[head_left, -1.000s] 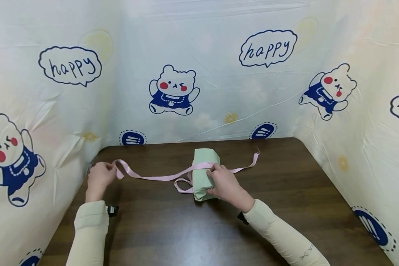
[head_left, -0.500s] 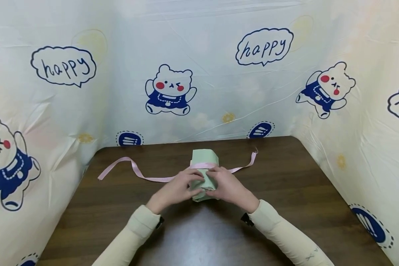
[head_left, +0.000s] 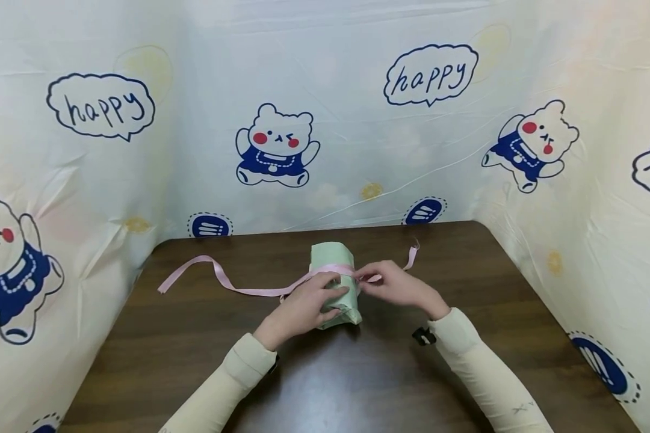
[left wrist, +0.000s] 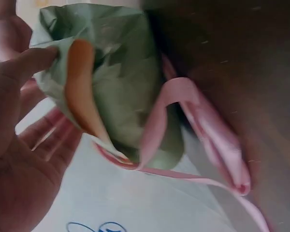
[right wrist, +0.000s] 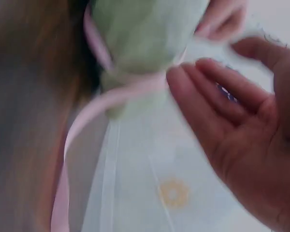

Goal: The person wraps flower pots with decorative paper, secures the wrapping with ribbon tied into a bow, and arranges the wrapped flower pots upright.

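Note:
A package wrapped in pale green paper (head_left: 331,255) lies on the table, with a pink ribbon (head_left: 260,292) passing over its top. My left hand (head_left: 301,307) holds the package's near part, fingers across the top and thumb at the folded end. In the left wrist view the thumb (left wrist: 36,60) presses a paper flap whose orange-brown inside (left wrist: 81,87) shows. My right hand (head_left: 398,285) is at the package's right side. In the right wrist view its extended fingers (right wrist: 193,96) reach the ribbon where it crosses the package, thumb held apart.
The ribbon's left tail curves toward the left side of the brown wooden table (head_left: 206,355). Its right end (head_left: 411,257) lies beyond my right hand. A ribbon loop (left wrist: 203,116) hangs beside the package. A printed curtain (head_left: 357,150) encloses the table's back and sides.
My left hand let go of the ribbon's left end and came across to the package. My right hand moved off the package's top to its right side, at the ribbon.

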The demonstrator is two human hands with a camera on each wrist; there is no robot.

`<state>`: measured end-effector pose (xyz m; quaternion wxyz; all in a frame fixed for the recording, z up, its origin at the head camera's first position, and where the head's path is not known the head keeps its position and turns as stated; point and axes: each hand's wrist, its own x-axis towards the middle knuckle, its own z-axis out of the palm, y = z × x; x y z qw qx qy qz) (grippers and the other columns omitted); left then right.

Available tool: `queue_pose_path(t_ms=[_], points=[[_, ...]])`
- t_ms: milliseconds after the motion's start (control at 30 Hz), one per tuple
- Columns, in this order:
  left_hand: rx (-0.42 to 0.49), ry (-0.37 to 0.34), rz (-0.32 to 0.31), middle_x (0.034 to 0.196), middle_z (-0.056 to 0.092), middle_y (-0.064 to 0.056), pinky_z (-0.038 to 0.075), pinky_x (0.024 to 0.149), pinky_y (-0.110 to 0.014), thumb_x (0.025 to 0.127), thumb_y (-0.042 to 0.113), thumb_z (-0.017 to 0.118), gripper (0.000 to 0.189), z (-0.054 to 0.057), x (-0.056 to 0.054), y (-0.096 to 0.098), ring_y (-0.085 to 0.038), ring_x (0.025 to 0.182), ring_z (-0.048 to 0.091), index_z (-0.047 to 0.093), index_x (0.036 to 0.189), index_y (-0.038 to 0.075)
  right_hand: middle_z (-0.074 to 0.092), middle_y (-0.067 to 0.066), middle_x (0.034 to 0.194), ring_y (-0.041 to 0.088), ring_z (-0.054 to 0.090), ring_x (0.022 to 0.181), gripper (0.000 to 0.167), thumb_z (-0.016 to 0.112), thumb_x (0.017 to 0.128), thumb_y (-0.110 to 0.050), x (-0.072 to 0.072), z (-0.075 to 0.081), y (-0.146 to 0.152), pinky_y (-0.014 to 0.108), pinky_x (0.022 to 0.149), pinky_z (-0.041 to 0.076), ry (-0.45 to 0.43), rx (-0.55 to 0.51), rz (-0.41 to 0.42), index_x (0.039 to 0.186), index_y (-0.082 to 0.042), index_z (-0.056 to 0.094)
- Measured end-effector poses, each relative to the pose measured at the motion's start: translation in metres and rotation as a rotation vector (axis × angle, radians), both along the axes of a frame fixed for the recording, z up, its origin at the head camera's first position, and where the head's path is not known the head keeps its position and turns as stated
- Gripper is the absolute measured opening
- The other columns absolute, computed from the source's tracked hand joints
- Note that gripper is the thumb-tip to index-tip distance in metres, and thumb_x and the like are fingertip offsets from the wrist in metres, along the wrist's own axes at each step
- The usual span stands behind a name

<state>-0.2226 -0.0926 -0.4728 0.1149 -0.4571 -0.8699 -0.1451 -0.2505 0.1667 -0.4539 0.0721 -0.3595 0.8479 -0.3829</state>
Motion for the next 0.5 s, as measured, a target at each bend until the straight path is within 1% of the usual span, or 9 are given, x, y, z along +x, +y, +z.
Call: queue_pose_path(t_ms=[33,100,167,233,300,400,467,500], points=[[-0.016,0.009,0.006,0.136,0.058,-0.008,0.047,0.106,-0.04,0.091,0.032,0.078,0.043,0.001,0.0,0.001,-0.023,0.124,0.055,0.07,0.13,0.014,0.07,0.023,0.118,0.034,0.069,0.101,0.03,0.063,0.095,0.001,-0.006,-0.002,0.004,0.051,0.088,0.058,0.021,0.017,-0.041,0.124,0.008,0.067],[-0.045,0.006,0.019,0.136,0.058,-0.008,0.046,0.107,-0.04,0.092,0.033,0.077,0.041,0.003,0.0,0.003,-0.023,0.125,0.055,0.071,0.128,0.014,0.07,0.025,0.117,0.034,0.069,0.1,0.03,0.062,0.093,0.003,-0.018,-0.009,0.008,0.051,0.088,0.058,0.052,0.078,-0.118,0.123,0.009,0.067],[-0.062,-0.014,0.022,0.138,0.058,-0.007,0.044,0.11,-0.039,0.093,0.032,0.076,0.038,0.004,0.0,0.004,-0.023,0.129,0.053,0.071,0.126,0.013,0.069,0.025,0.119,0.033,0.068,0.1,0.034,0.064,0.092,0.002,-0.029,-0.02,0.009,0.05,0.088,0.057,0.057,0.152,-0.159,0.125,0.009,0.065],[-0.063,-0.044,0.013,0.142,0.057,-0.008,0.042,0.113,-0.038,0.094,0.028,0.075,0.039,0.005,0.001,0.005,-0.024,0.134,0.052,0.069,0.128,0.01,0.069,0.023,0.12,0.031,0.068,0.101,0.038,0.068,0.091,-0.001,-0.038,-0.031,0.008,0.047,0.089,0.057,0.045,0.208,-0.162,0.127,0.009,0.064],[-0.055,-0.074,-0.005,0.144,0.057,-0.008,0.042,0.114,-0.037,0.095,0.025,0.074,0.041,0.005,0.001,0.007,-0.024,0.137,0.05,0.067,0.131,0.007,0.071,0.019,0.116,0.026,0.068,0.099,0.036,0.071,0.09,-0.004,-0.045,-0.039,0.006,0.042,0.088,0.058,0.04,0.232,-0.147,0.125,0.007,0.066],[-0.041,-0.087,-0.029,0.144,0.058,-0.01,0.044,0.111,-0.037,0.095,0.02,0.073,0.043,0.007,0.003,0.009,-0.023,0.136,0.052,0.064,0.135,0.005,0.075,0.01,0.101,0.018,0.067,0.086,0.02,0.073,0.091,-0.005,-0.049,-0.044,0.003,0.036,0.079,0.059,0.041,0.203,-0.132,0.111,0.001,0.074],[-0.049,-0.073,-0.035,0.141,0.06,-0.01,0.046,0.109,-0.036,0.095,0.019,0.073,0.042,0.007,0.004,0.01,-0.023,0.134,0.053,0.065,0.134,0.007,0.073,0.004,0.088,0.013,0.063,0.076,0.008,0.072,0.093,-0.005,-0.05,-0.044,0.003,0.031,0.07,0.057,0.036,0.184,-0.133,0.099,-0.005,0.076],[-0.058,-0.056,-0.036,0.14,0.06,-0.009,0.047,0.108,-0.036,0.095,0.019,0.073,0.04,0.008,0.005,0.01,-0.023,0.133,0.054,0.066,0.133,0.009,0.071,0.002,0.082,0.012,0.061,0.071,0.005,0.071,0.094,-0.005,-0.05,-0.044,0.004,0.028,0.067,0.055,0.038,0.181,-0.137,0.094,-0.006,0.076]])
